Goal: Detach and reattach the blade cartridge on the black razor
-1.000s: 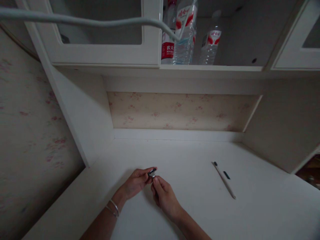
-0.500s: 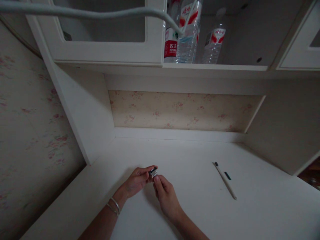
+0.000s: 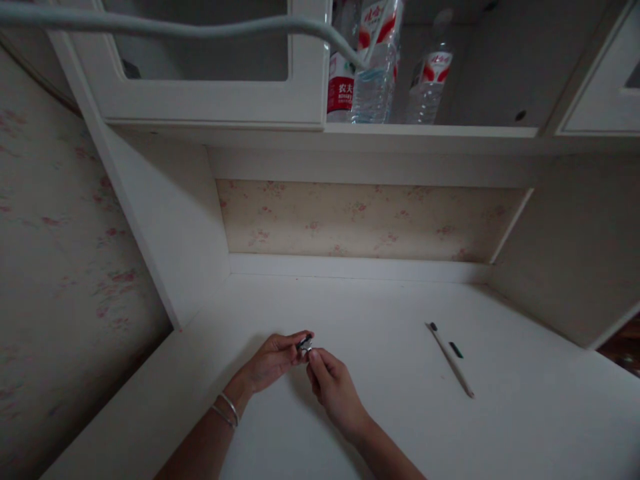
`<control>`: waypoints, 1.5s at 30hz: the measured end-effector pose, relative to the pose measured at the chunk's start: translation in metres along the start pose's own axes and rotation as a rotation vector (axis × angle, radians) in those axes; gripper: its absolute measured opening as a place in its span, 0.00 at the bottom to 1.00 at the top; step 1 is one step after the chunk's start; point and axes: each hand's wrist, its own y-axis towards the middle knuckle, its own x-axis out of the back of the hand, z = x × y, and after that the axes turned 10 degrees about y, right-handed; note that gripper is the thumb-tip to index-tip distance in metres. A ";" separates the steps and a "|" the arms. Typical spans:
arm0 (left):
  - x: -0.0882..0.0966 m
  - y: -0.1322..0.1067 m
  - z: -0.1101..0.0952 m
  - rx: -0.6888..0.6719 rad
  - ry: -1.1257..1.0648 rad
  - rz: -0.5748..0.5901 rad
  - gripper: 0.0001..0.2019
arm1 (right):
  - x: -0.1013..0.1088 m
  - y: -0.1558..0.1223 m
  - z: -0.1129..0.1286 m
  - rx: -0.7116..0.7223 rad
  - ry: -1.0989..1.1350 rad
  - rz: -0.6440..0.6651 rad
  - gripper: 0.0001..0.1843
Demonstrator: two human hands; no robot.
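Note:
Close together above the white desk (image 3: 370, 413), both hands meet at one small black and silver metal object (image 3: 305, 343). Its kind is too small to make out. My left hand (image 3: 275, 363), with bangles (image 3: 227, 408) at the wrist, pinches the dark part from the left. From the lower right, the thumb and finger of my right hand (image 3: 333, 387) are closed against its silver part. Fingers cover some of the object. To the right, apart from both hands, a slim white pen-like stick (image 3: 453, 363) with a dark end lies slanted beside a short dark strip (image 3: 456, 350).
Overhead, a cabinet shelf (image 3: 430, 131) holds several plastic bottles (image 3: 377, 77). A pale cable (image 3: 200, 30) crosses the view at the top. White side panels (image 3: 170, 227) bound the desk on the left and right, and a flowered wall strip (image 3: 360, 220) shows at the back.
The view has shifted very slightly. Both hands stay in nearly the same place, still closed on the small black and silver object, which has tilted a little at most.

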 end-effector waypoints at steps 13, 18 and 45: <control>0.004 -0.004 -0.005 0.099 0.042 -0.021 0.19 | -0.002 -0.002 0.006 -0.120 0.179 0.079 0.25; 0.002 -0.004 -0.004 0.091 0.051 -0.002 0.19 | -0.005 -0.003 0.003 -0.155 0.265 0.082 0.25; 0.002 0.002 0.007 0.004 0.083 -0.052 0.19 | -0.006 -0.002 0.008 -0.111 0.193 -0.037 0.25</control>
